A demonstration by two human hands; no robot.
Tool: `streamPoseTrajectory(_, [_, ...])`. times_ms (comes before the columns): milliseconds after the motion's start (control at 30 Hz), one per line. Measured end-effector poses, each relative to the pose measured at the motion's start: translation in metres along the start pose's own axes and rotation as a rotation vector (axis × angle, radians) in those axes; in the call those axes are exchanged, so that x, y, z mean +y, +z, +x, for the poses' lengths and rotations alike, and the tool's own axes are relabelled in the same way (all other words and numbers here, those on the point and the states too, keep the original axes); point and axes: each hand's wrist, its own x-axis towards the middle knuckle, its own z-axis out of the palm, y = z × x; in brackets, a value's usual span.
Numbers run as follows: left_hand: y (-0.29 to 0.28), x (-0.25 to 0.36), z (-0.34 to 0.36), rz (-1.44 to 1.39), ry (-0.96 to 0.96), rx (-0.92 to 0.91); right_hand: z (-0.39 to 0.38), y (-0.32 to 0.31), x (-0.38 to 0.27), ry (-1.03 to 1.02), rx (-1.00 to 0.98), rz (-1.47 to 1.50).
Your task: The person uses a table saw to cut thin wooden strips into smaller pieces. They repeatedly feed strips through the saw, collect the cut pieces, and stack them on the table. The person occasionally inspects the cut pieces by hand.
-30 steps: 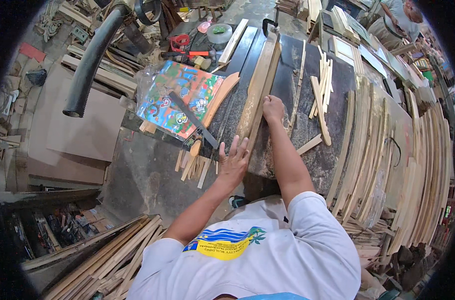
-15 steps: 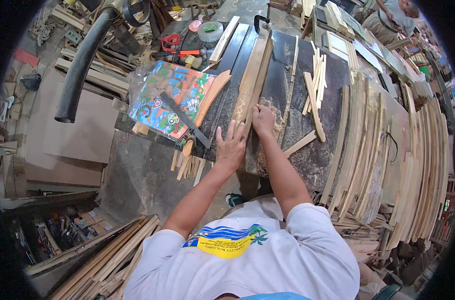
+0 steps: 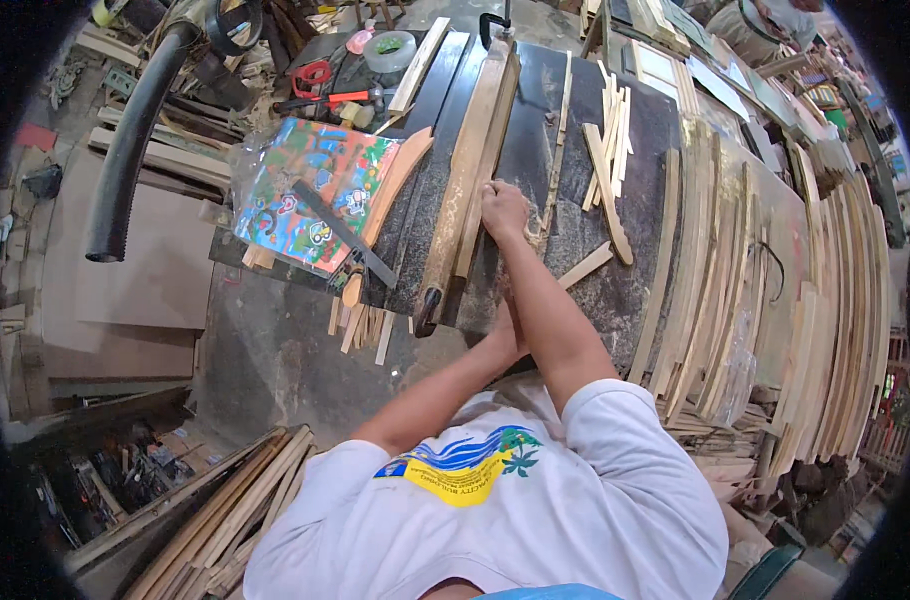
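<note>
A long wooden beam [image 3: 462,170] runs lengthwise over the dark tabletop [image 3: 535,105], with a dark rounded opening at its near end. At its far end a black clamp [image 3: 494,28] stands. My right hand [image 3: 505,210] is closed in a fist against the beam's right side; anything inside it is hidden. Sawdust lies around that hand. Crossing beneath my right forearm, my left hand [image 3: 505,328] is at the table's near edge, its fingers hidden behind that forearm.
A handsaw [image 3: 345,235] lies on a colourful printed sheet [image 3: 310,190] beside a curved wooden piece [image 3: 400,185]. Thin sticks [image 3: 610,140] lie right of the beam. Long strips [image 3: 710,280] are stacked at the right. A black hose [image 3: 135,150] hangs at the left.
My left hand has left the beam's near end and moved right, under my right forearm. My right hand stays closed by the beam. The whole view has shifted slightly.
</note>
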Motion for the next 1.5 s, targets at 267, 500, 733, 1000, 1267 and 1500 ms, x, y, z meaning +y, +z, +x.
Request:
streamPoseTrajectory(267, [-0.031,-0.033,-0.059,0.416,0.036,-0.076,0.000,0.004,0.005,-0.039,0.011,-0.005])
streamPoseTrajectory(500, [-0.132,0.042,-0.189,0.327,-0.430,0.075,0.007,0.005,0.015,-0.022,0.031,-0.016])
streamPoseTrajectory(733, [-0.125,0.043,-0.180,0.611,-0.349,0.148,0.012,0.009,0.018,-0.051,0.015,-0.048])
streamPoseTrajectory(1000, [-0.115,0.045,-0.176,0.706,-0.370,0.121,0.013,0.009,0.019,-0.021,0.039,-0.074])
streamPoseTrajectory(1267, [-0.118,0.053,-0.177,0.646,-0.340,0.121,0.008,0.006,0.016,-0.051,0.045,-0.067])
streamPoseTrajectory(1500, [-0.115,0.045,-0.160,0.705,-0.395,0.121,0.005,0.004,0.013,-0.021,0.034,-0.015])
